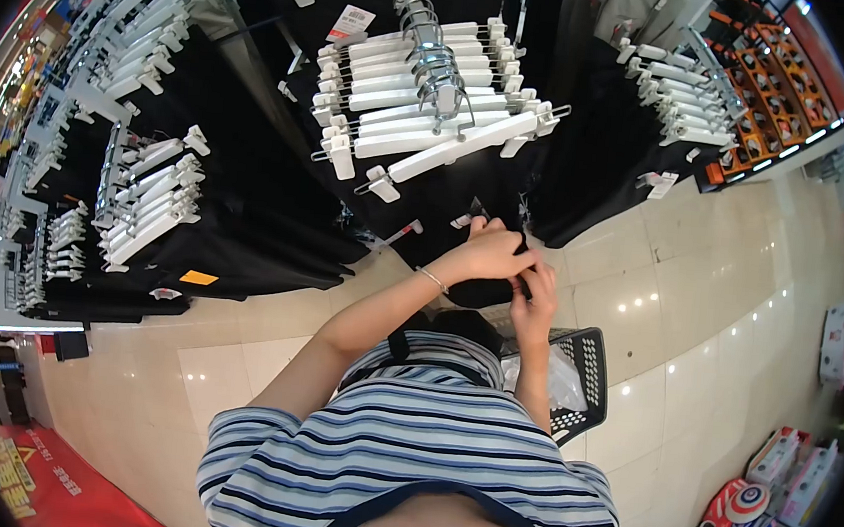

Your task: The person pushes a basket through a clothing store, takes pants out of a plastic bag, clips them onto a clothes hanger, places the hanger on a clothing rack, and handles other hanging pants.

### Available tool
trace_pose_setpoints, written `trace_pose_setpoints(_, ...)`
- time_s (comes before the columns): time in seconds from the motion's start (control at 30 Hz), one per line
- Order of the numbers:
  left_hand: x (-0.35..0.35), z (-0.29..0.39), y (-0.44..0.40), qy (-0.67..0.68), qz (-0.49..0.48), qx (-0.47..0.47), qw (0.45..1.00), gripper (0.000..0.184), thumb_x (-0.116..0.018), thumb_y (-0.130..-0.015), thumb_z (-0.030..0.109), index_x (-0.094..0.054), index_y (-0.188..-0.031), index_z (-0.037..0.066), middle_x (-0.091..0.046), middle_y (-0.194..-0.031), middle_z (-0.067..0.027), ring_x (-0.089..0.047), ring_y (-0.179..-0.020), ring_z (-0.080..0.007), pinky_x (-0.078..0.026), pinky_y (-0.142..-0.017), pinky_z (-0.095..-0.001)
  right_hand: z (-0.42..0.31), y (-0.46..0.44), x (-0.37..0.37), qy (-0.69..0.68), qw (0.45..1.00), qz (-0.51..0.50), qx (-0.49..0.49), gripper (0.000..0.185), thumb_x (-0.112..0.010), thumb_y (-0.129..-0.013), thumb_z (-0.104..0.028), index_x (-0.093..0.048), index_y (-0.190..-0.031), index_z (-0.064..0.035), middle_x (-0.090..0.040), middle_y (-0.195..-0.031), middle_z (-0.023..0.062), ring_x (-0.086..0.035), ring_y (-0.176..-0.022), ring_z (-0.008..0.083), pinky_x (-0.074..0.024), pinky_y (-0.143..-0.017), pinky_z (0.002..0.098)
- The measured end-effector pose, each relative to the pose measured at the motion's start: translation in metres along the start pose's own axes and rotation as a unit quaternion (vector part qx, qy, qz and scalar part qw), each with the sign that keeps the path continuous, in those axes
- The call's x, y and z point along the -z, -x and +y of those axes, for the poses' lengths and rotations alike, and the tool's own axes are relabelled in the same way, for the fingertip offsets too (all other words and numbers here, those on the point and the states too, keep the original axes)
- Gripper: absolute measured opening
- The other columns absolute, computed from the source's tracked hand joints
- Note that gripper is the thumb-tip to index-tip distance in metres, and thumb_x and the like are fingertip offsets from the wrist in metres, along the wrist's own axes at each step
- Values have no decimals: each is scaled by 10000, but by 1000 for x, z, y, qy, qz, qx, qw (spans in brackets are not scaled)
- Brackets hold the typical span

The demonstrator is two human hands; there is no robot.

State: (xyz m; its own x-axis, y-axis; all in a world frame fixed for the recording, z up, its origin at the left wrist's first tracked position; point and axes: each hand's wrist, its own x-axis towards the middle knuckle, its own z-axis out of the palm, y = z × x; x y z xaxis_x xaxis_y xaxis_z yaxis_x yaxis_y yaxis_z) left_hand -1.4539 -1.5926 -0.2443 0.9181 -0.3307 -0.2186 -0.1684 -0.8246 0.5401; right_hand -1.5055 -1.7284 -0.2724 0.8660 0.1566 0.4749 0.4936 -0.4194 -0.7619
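Observation:
My left hand point(491, 250) and my right hand point(536, 292) meet in front of my body, fingers bent and closed together. What they pinch, if anything, is hidden between the fingers. Dark cloth point(480, 292) shows just below and behind them. A small black-and-white tag point(468, 215) sits beside the left fingertips, against black hanging garments point(428, 199). Just beyond the hands, white clip hangers point(419, 123) are lined up on a metal rail, the nearest one skewed. A bracelet circles my left wrist.
More racks of black garments stand on the left point(246, 208) and right point(591, 168). Beside my right forearm is a dark shopping basket point(589, 363) with a clear plastic bag point(564, 381) inside. Boxed goods point(773, 495) stand at lower right; a red printed panel point(61, 483) lies lower left.

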Motion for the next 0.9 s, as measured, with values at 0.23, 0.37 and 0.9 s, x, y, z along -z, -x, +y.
trace_pose_setpoints(0.23,12,-25,7,97,96,-114,984,179,-532,-813,153,-606,-968,103,-594,-932,-89,-510,-875,-252,-278,-837,-340,1,6,-10,-108,990,-58,-64,249,-672,-637,63,-634,-872,-10,-543,-1088,122,-528,-1012,268,-435,-843,347)
trace_pose_setpoints(0.37,30,-23,8,131,78,-203,967,103,-587,-798,124,-626,-893,117,-597,-842,-33,-489,-809,-211,-288,-825,-326,7,-8,-14,-40,998,40,-28,237,-690,-637,37,-661,-858,-44,-496,-1094,118,-473,-1082,295,-395,-913,368)
trace_pose_setpoints(0.9,61,-53,-4,-80,113,-230,963,405,-650,-761,362,-542,-1010,61,-551,-1018,-66,-495,-997,-235,-350,-862,-410,15,-38,-3,-57,991,102,-67,151,-504,-894,-151,-535,-949,-14,-503,-924,100,-492,-868,203,-382,-827,296)
